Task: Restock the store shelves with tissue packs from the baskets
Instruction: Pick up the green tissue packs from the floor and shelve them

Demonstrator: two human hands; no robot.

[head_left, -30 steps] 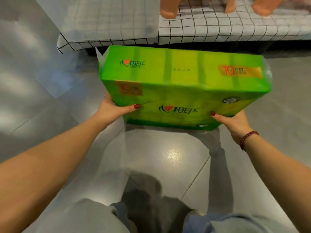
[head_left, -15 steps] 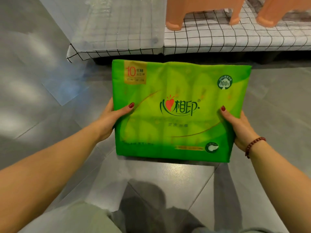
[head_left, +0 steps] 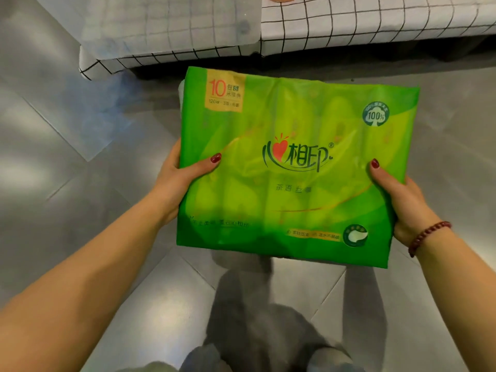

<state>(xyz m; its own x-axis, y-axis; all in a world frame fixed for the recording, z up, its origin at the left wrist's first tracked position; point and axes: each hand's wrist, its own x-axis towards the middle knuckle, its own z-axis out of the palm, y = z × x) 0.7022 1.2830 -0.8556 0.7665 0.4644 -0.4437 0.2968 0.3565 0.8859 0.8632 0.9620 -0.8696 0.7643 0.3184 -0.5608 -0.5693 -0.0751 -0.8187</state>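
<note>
While it is held above the grey tiled floor (head_left: pixel 67 210), one green plastic-wrapped tissue pack (head_left: pixel 295 167) has its printed front turned upward. Two hands carry it: the left hand (head_left: pixel 177 181) grips the left edge and the right hand (head_left: pixel 402 205) the right edge, each with its thumb laid on the front. The centre print reads 心相印 beside a red heart. An orange corner panel reads "10", and a round badge reads "100%". The smaller print is blurred. One red beaded bracelet (head_left: pixel 429 236) circles the right wrist. One tabletop under white black-checked cloth (head_left: pixel 349 20) stands just beyond.

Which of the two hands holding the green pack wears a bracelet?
The right hand: a red bead bracelet circles its wrist; the left hand has a bare wrist.
</note>
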